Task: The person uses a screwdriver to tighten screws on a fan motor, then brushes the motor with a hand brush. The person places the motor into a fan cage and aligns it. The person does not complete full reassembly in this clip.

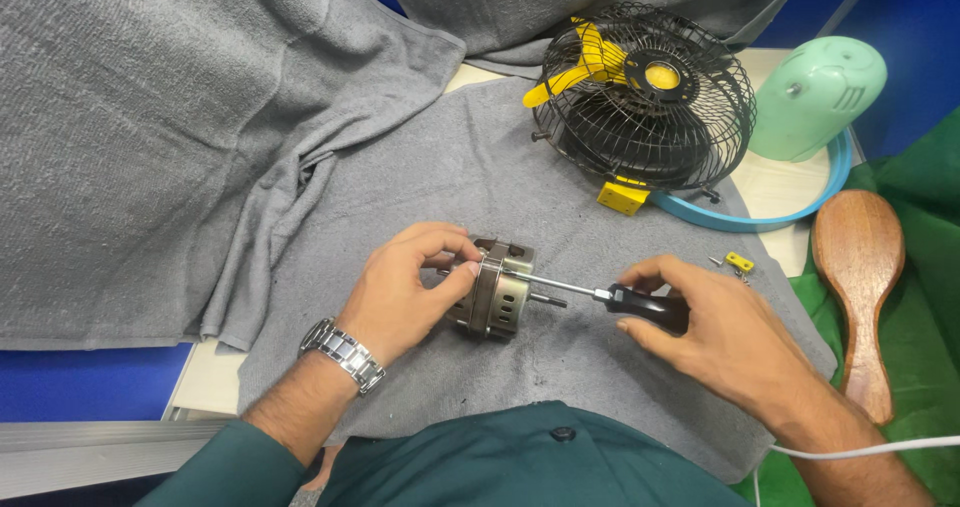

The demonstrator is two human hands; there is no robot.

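Centre of frame, on a grey towel (pixel 420 167) covering the surface: small electric fan motor (pixel 495 289), metal casing, held closed-fingered in the left hand (pixel 405 292). Right hand (pixel 700 327) closed around the black handle of a screwdriver (pixel 610 295), whose shaft meets the motor's face. Upper right: black wire fan guard with yellow blades (pixel 645 92), pale green motor cover (pixel 815 97). Right edge: wooden brush (pixel 860 267).
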